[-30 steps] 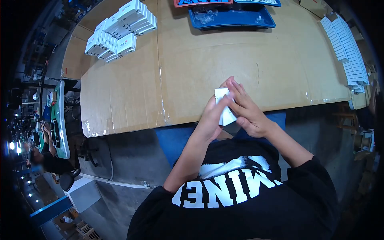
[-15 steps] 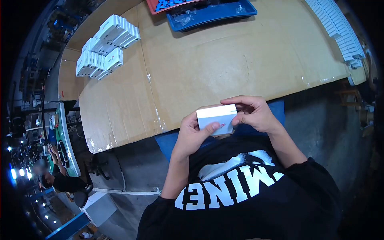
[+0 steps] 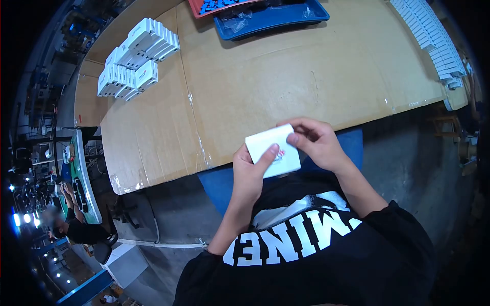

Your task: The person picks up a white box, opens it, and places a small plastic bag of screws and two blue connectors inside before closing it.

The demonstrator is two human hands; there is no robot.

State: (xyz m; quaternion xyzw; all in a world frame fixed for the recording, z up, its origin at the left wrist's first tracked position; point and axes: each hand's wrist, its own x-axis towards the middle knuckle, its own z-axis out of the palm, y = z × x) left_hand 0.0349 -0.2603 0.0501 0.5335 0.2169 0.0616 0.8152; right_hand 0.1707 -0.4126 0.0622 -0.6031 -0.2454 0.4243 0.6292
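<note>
A white box-shaped device (image 3: 278,162) with a small red logo is held in front of my chest, just off the near edge of the table. My left hand (image 3: 249,171) grips its left side, thumb flat across the printed face. At the upper right corner my right hand (image 3: 317,145) pinches it between thumb and fingers. The fingers behind it are hidden. Similar white devices (image 3: 148,38) stand stacked at the table's far left.
The cardboard-covered table (image 3: 245,92) spreads ahead. On its far side sit a blue tray (image 3: 275,25) with clear plastic in it and a red tray (image 3: 201,9) of small blue parts. Rows of white pieces (image 3: 434,41) line the right edge. Another person (image 3: 81,229) sits far left.
The white device has tilted so its logo face turns more toward me. My right thumb has shifted up onto its upper corner.
</note>
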